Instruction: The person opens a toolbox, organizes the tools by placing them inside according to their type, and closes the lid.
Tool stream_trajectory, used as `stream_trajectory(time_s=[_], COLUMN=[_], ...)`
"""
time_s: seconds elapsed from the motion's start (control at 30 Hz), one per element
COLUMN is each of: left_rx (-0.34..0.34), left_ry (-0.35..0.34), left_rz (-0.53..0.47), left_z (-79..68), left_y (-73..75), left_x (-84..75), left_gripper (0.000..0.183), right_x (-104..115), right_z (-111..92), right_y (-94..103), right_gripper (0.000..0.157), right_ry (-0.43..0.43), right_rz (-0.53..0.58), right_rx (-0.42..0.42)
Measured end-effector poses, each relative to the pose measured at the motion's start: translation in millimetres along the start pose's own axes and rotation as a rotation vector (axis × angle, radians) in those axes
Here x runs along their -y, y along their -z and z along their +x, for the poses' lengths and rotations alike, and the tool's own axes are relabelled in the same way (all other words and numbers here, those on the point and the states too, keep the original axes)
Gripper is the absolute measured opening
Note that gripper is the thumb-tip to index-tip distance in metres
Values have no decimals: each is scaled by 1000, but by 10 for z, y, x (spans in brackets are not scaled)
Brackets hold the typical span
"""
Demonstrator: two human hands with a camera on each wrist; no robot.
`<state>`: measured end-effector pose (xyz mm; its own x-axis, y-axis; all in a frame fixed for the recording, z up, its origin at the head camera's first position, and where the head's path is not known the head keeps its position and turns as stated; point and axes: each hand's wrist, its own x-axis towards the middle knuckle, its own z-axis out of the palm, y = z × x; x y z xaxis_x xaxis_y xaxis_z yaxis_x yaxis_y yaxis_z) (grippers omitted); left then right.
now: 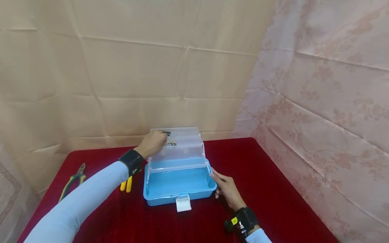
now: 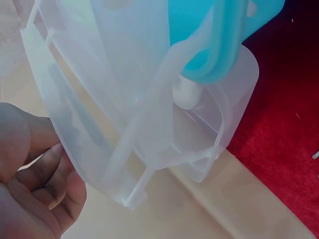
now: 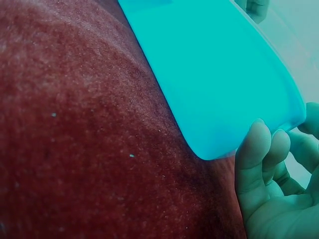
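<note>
A light-blue toolbox (image 1: pixel 182 182) stands unfolded, its translucent trays (image 1: pixel 176 153) stepped up toward the back. My left hand (image 1: pixel 154 143), fingers curled, grips the end of the topmost tray. In the left wrist view, the left hand's fingers (image 2: pixel 55 184) meet the outer edge of that clear tray (image 2: pixel 99 124), and a dark slim shape shows through the plastic. A dark-handled tool (image 1: pixel 168 133) lies in the top tray and a small brass-coloured piece (image 1: pixel 172 143) in the one below. My right hand (image 1: pixel 228 189) holds the box's right side near the front corner, fingertips against its wall (image 3: pixel 219 144).
Pliers (image 1: pixel 79 175) with green-and-yellow handles lie at the left, partly behind my left sleeve. Two yellow handles (image 1: pixel 126 184) show between that sleeve and the box. A white latch (image 1: pixel 183 203) hangs at the box front. Red cloth (image 1: pixel 258 189) covers the table; a beige curtain (image 1: pixel 136 74) hangs behind.
</note>
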<state>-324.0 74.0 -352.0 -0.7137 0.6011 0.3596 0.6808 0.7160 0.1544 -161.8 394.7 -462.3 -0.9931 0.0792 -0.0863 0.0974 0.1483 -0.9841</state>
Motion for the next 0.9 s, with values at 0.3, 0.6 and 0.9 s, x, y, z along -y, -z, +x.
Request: stream_trajectory(time_s=[0.3,0.6,0.9], left_rx=[-83,-294,100], left_ry=[17,134,364], left_rz=[-59,-126,-70], left_z=[-181,-1021,-1765], left_y=[28,72,-143], left_x=[27,213,417], left_gripper=[15,26,29], right_x=[-28,5,-3], right_z=[18,-5,-138], right_y=[-13,18,174], right_gripper=[58,53,51], right_ry=[5,10,13], right_rz=[0,13,45], right_rx=[16,10,-42])
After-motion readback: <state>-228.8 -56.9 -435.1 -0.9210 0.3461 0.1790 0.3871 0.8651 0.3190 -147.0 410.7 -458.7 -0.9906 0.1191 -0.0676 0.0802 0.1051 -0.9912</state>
